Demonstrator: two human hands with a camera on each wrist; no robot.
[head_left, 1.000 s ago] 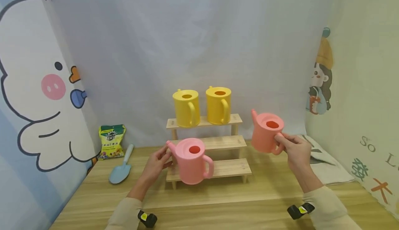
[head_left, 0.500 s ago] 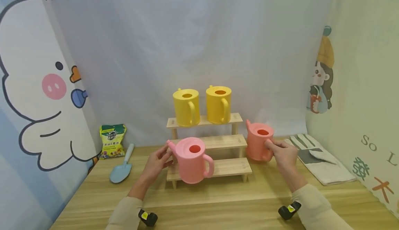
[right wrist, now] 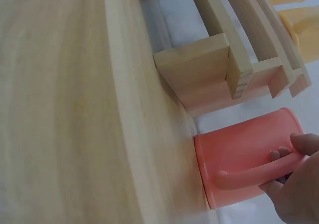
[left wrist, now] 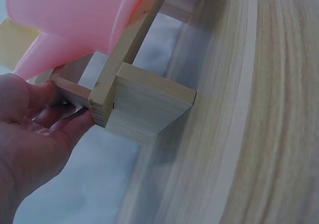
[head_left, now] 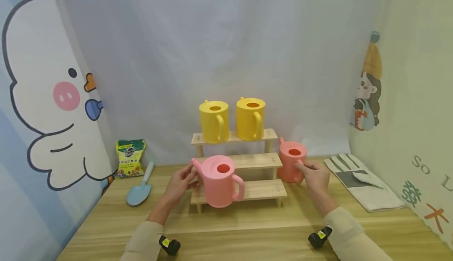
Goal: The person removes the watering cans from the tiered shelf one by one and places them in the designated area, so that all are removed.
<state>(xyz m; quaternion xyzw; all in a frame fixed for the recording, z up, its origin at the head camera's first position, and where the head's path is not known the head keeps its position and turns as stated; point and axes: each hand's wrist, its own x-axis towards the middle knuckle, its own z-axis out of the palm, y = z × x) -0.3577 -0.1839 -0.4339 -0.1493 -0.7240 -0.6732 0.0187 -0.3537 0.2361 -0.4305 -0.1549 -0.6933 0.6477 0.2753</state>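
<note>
Both outstretched: right hand (head_left: 316, 175) gripping coral watering can (head_left: 288, 166), left hand (head_left: 178, 183) at stand (head_left: 255, 161), grip unclear.

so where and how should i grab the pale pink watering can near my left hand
Probably best by its handle, from the right: the loop juts out that way, while the spout points left towards the left hand. The can looks upright, so gripping through the loop should lift it steadily.
</note>
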